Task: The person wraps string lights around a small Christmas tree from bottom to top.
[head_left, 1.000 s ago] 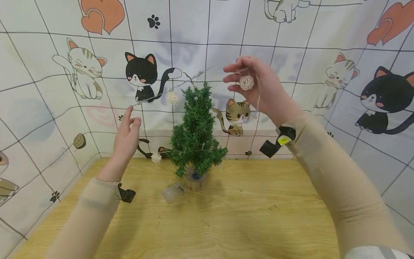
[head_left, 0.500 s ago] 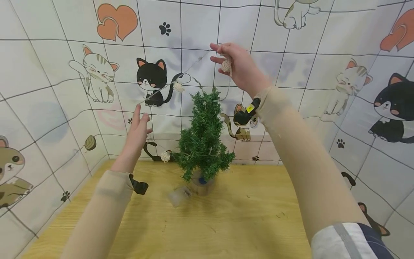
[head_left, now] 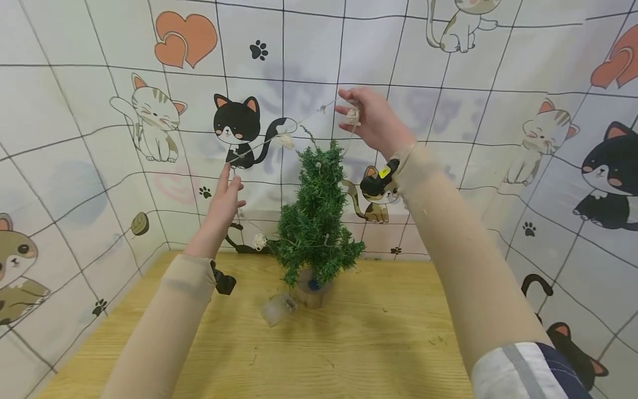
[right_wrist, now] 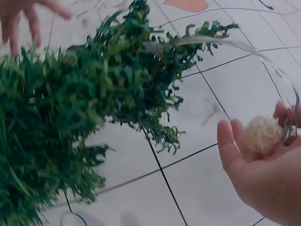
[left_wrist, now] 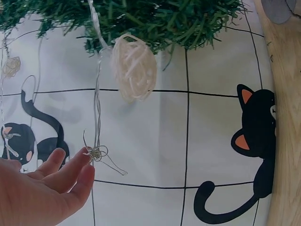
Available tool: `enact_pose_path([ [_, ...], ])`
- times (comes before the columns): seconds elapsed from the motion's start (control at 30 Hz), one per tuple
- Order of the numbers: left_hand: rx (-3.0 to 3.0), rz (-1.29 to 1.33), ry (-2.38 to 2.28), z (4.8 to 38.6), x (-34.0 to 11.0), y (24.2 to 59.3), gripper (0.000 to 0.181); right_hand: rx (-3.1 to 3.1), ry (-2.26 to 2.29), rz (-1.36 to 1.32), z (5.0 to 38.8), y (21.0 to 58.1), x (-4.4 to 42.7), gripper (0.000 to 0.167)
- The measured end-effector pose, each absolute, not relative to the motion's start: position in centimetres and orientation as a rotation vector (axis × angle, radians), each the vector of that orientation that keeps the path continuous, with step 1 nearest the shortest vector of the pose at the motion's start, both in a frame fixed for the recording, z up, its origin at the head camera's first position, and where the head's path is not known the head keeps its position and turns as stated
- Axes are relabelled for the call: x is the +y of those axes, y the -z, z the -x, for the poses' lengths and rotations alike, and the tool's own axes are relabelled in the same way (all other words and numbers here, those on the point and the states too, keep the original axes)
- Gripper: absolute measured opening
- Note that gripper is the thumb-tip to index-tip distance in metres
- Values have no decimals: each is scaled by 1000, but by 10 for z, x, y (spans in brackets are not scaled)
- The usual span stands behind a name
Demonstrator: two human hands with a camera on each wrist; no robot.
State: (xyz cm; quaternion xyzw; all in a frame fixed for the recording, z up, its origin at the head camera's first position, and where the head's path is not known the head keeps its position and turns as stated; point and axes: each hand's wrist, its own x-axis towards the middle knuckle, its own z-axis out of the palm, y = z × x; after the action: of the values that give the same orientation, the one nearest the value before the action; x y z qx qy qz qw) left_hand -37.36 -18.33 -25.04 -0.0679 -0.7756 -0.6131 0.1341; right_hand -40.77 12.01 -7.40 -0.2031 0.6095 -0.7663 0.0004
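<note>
A small green tree (head_left: 319, 216) stands upright on a round wooden base (head_left: 314, 293). Thin light wire with woven white balls runs from the tree to both hands. My left hand (head_left: 219, 208) is left of the tree, fingers fairly straight, the wire touching its fingertips; a wire knot (left_wrist: 96, 153) lies against them in the left wrist view. My right hand (head_left: 374, 119), above and right of the treetop, grips the wire, with a ball (head_left: 353, 115) against its fingers. Another ball (head_left: 286, 141) hangs between the hands, and one (head_left: 259, 242) beside the lower branches.
A clear plastic box (head_left: 278, 310) lies on the wooden table (head_left: 359, 343), just left of the tree's base. Behind and at both sides hangs a white cloth (head_left: 309, 44) printed with cats and grid lines. Small bits are scattered on the table.
My right hand has moved left, closer above the treetop, carrying the wire and ball. My left hand has shifted slightly toward the tree. The head view has shifted a little.
</note>
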Motion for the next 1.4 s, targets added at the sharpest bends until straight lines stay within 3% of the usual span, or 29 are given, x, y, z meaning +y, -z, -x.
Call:
enact_pose_path([
  [0.17,-2266,248,1783,379,-177,252,64,1630,2614,497,414,82,124,28],
  [0.5,-2233,222,1770,378,-181,248,65,1808,2495,669,414,85,116,52],
  [0.57,-2230,208,1790,378,-182,246,65,1872,2459,690,413,84,113,49],
  [0.7,-2231,193,1832,380,-182,246,64,1938,2436,680,415,86,111,15],
  [0.77,-2245,186,1842,382,-181,246,64,1959,2437,666,417,90,112,9],
  [0.87,-2271,181,1831,385,-180,247,65,1950,2461,616,421,97,116,15],
  [1.1,-2422,226,1722,395,-173,256,64,1698,2555,447,423,116,139,66],
  [1.4,-2625,370,1573,404,-160,267,65,1215,2788,332,422,136,183,80],
])
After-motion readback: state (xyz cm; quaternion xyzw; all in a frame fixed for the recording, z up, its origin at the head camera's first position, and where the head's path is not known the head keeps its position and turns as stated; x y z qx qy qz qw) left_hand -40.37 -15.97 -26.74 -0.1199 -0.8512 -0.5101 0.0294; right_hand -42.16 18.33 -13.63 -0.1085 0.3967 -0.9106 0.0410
